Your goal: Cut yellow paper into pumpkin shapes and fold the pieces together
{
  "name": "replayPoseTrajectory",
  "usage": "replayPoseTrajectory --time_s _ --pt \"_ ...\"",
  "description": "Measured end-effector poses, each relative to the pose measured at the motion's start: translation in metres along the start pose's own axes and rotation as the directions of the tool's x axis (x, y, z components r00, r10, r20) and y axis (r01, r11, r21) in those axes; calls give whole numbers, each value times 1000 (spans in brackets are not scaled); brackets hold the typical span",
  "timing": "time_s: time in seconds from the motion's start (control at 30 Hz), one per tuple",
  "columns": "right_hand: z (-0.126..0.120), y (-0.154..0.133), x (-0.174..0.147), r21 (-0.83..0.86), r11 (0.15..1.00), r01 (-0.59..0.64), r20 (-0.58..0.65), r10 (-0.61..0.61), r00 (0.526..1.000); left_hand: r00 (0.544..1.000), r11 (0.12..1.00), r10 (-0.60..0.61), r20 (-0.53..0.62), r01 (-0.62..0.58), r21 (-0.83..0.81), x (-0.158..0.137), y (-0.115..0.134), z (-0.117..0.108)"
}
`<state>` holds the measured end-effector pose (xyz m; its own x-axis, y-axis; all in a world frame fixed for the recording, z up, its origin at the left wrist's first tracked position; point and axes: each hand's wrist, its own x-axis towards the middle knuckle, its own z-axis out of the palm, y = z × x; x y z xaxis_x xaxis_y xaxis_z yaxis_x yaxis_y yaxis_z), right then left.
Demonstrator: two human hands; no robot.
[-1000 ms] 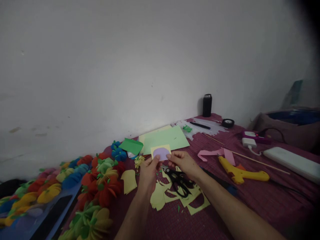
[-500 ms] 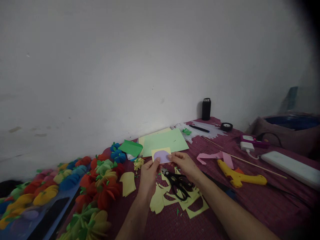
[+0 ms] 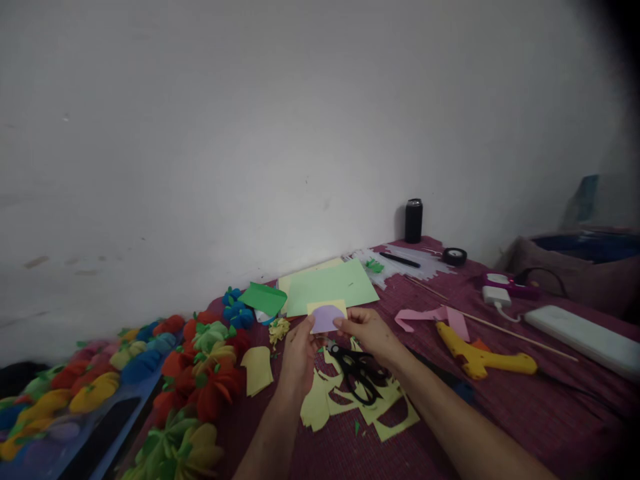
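Note:
Both hands hold up a small pale yellow sheet point(image 3: 327, 305) with a purple rounded piece point(image 3: 327, 319) lying against its face. My left hand point(image 3: 300, 343) pinches the left side, thumb on the front. At the right side, my right hand point(image 3: 367, 328) grips with thumb and fingers. Below them, black-handled scissors point(image 3: 357, 373) lie on yellow offcuts point(image 3: 393, 417) with curved holes. Rounded yellow cutouts point(image 3: 316, 403) are nearby, and a small stack of yellow pieces point(image 3: 257, 370) sits left of my left wrist.
Colourful foam-like pumpkins point(image 3: 215, 387) crowd the left. Green sheets point(image 3: 330, 287) lie at the back by the wall. On the right are a yellow glue gun point(image 3: 490, 360), pink strips point(image 3: 453, 317), a thin stick point(image 3: 520, 333), a white power strip point(image 3: 583, 337), black tape point(image 3: 454, 256) and a dark can point(image 3: 413, 221).
The yellow sheet and purple piece sit slightly farther right and lower in view, with both hands still gripping them. The whole view has shifted a little; nothing was let go.

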<state>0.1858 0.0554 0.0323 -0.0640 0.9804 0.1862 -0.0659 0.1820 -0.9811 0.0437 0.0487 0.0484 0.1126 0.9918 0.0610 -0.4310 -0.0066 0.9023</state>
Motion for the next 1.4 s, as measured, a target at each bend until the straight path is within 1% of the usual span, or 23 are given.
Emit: replayPoseTrajectory --time_s 0.1,0.3,0.5,0.7,0.83,1.13,1.3,1.4 --pt "0 1 -1 -11 1000 5 32 -4 999 1000 1000 -11 11 11 -13 1 1 -1" --pt "2 3 -3 1 1000 27 86 -27 996 997 994 -71 -10 71 86 3 -1 -2" --pt "5 5 -3 6 999 32 102 -32 994 998 988 -40 -43 46 150 3 -5 -2" --pt "5 7 -2 14 999 48 124 -49 991 998 990 -19 -59 27 141 3 -6 0" --pt "4 10 -1 -9 998 66 130 -64 989 999 985 -3 -52 12 170 3 -8 0" --pt "3 8 -2 -62 996 68 123 -60 991 999 990 1 -42 5 142 3 -9 1" --pt "4 5 -4 -15 999 36 126 -34 991 999 988 23 -37 -17 156 5 -14 -3" --pt "4 3 -4 17 1000 23 127 -25 992 998 986 36 -54 -26 163 7 -16 -7"
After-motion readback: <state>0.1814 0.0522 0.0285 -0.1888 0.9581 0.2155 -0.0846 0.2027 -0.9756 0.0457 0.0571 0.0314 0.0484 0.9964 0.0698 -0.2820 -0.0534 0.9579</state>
